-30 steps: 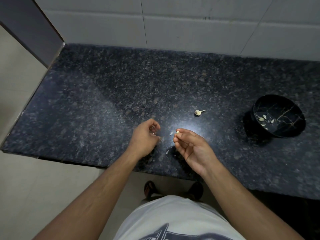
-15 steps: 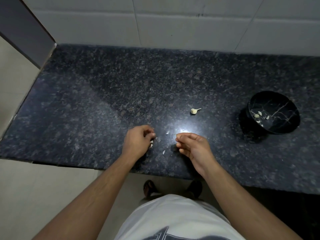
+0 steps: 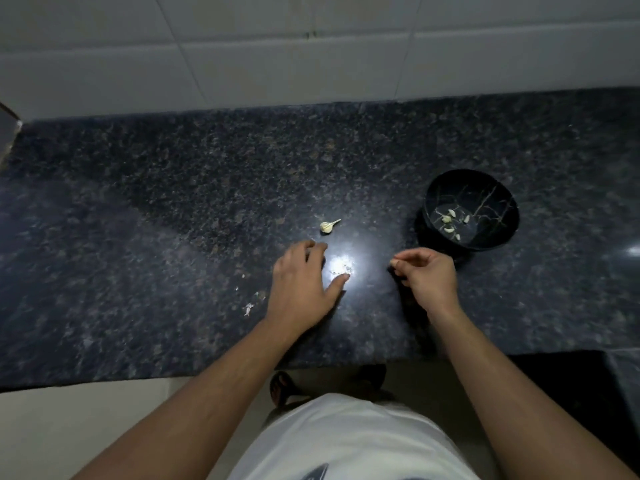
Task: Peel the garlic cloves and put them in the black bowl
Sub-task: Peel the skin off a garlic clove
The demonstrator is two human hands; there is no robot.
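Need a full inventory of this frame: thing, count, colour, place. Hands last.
black bowl: one, black with pale veining, on the counter at right.
peeled cloves: about five or six, pale, inside the bowl.
garlic piece: one, cream with a stem, on the counter beyond the left hand.
peel scraps: a few, whitish, on the counter left of the left hand.
counter: one, dark speckled stone.
wall tiles: white, behind the counter.
left hand: fingers spread, over the counter.
right hand: fingers curled, pinching something small, near the bowl.
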